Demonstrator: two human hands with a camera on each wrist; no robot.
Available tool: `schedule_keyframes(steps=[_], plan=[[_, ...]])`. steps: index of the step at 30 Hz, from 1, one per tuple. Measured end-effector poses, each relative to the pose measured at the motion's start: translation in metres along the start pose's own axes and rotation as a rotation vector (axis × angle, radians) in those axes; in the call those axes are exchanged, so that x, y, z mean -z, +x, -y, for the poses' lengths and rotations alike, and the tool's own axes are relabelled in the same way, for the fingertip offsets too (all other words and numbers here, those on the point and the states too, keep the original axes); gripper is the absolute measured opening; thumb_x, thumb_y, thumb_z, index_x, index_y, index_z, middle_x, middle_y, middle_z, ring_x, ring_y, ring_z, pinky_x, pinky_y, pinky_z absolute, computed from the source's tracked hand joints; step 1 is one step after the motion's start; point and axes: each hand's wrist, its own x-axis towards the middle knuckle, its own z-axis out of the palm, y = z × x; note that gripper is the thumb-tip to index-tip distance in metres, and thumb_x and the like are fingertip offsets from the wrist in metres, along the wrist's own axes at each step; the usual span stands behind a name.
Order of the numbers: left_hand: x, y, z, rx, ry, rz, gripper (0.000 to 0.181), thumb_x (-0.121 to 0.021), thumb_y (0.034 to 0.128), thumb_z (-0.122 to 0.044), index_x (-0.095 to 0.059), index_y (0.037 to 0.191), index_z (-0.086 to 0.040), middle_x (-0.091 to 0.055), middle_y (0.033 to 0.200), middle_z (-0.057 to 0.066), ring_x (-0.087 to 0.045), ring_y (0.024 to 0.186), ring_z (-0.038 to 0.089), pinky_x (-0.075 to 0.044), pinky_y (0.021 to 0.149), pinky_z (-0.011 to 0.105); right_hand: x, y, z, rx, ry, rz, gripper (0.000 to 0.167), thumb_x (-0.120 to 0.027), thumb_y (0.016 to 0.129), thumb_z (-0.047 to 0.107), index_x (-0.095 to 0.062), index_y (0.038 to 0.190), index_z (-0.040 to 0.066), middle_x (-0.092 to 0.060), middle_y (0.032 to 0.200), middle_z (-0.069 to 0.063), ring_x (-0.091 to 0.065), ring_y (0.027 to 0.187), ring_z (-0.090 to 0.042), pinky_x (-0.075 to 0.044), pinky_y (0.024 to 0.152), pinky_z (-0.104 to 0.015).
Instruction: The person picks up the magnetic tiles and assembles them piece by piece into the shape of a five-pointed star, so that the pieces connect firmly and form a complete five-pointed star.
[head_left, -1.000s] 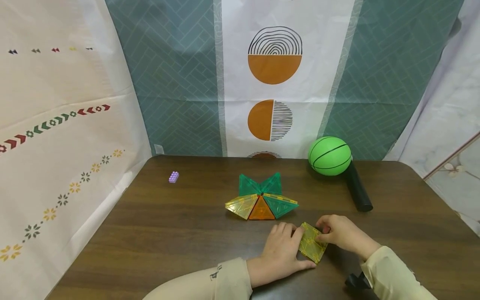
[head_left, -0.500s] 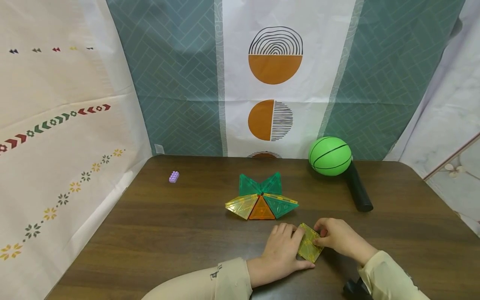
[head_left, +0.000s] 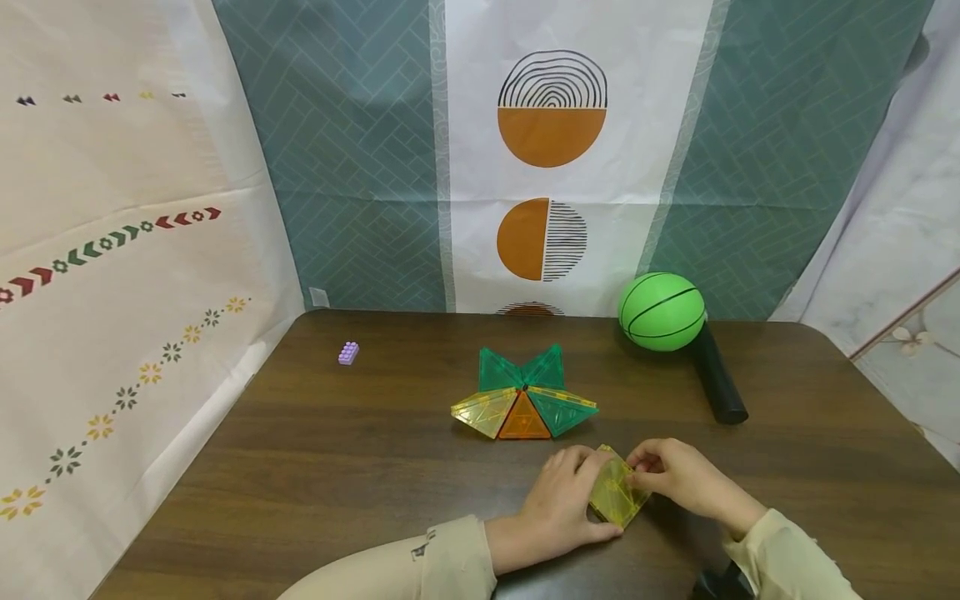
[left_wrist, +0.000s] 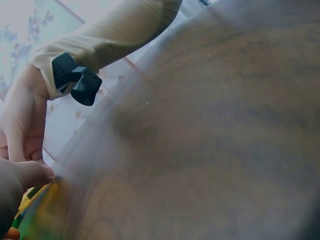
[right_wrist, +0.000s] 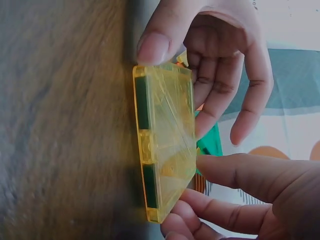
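A yellow see-through magnetic tile (head_left: 615, 496) lies between my two hands near the front of the table; I cannot tell whether it is one tile or a stack. My left hand (head_left: 558, 508) holds its left side, thumb at the near corner and fingers over the far edge. On the other side my right hand (head_left: 682, 479) pinches the right edge. The right wrist view shows the tile (right_wrist: 167, 135) edge-on, with the left hand (right_wrist: 215, 55) above and the right hand (right_wrist: 250, 190) below. In the left wrist view the tile is mostly hidden behind the left hand (left_wrist: 20, 180).
Beyond the hands stands a fan of triangular tiles: green (head_left: 543, 371), yellow (head_left: 483, 410) and orange (head_left: 525, 417). A green ball (head_left: 662, 312) and a black cylinder (head_left: 718, 375) sit at the back right. A small purple brick (head_left: 348, 353) lies at the back left.
The tile has shifted slightly left, and my right hand has moved a little left and nearer with it. The left hand's fingers now arch more over the tile. The tile fan stays put.
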Motion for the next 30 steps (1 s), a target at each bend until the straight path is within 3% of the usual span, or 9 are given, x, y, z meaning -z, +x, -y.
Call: schedule_keyframes(steps=[6,10,19,24,30], plan=[[0.005,-0.002,0.005,-0.074,0.038,-0.073,0.082,-0.083,0.0678,-0.051,-0.045,0.131,-0.014,-0.057,0.119,0.005,-0.058,0.104,0.015,-0.049,0.094,0.029,0.002,-0.001,0.001,0.049,0.073,0.035,0.021,-0.065,0.090,0.018,-0.066,0.103,0.000,-0.069,0.094,-0.005,-0.060,0.079,0.001,-0.050,0.065,-0.020],[0.010,-0.004,0.009,-0.105,0.050,-0.136,0.082,-0.084,0.0666,-0.051,-0.046,0.129,-0.012,-0.056,0.121,0.008,-0.059,0.105,0.017,-0.050,0.095,0.032,0.005,0.000,0.003,0.070,0.125,0.003,0.022,-0.063,0.093,0.018,-0.066,0.106,0.001,-0.069,0.094,-0.005,-0.059,0.080,0.002,-0.051,0.065,-0.020],[0.024,-0.002,0.019,-0.130,0.019,-0.296,0.088,-0.087,0.0589,-0.050,-0.049,0.126,-0.009,-0.057,0.119,0.009,-0.059,0.104,0.018,-0.051,0.091,0.030,0.010,0.005,0.012,0.086,0.407,-0.071,0.029,-0.060,0.094,0.012,-0.061,0.114,-0.010,-0.070,0.094,-0.007,-0.061,0.072,-0.003,-0.056,0.063,-0.027],[0.034,-0.002,0.025,-0.122,-0.009,-0.303,0.085,-0.088,0.0602,-0.047,-0.051,0.126,-0.007,-0.058,0.122,0.008,-0.060,0.110,0.019,-0.052,0.092,0.031,0.008,0.010,0.020,0.052,0.500,-0.083,0.032,-0.062,0.093,0.015,-0.062,0.117,-0.008,-0.071,0.097,0.004,-0.064,0.079,-0.005,-0.056,0.068,-0.029],[0.045,-0.005,0.031,-0.071,-0.099,-0.250,0.080,-0.086,0.0657,-0.040,-0.049,0.129,-0.007,-0.057,0.126,0.009,-0.059,0.116,0.020,-0.053,0.093,0.031,0.001,0.020,0.026,0.027,0.543,-0.113,0.035,-0.062,0.093,0.015,-0.061,0.117,-0.010,-0.070,0.092,0.011,-0.063,0.076,-0.005,-0.057,0.069,-0.031]])
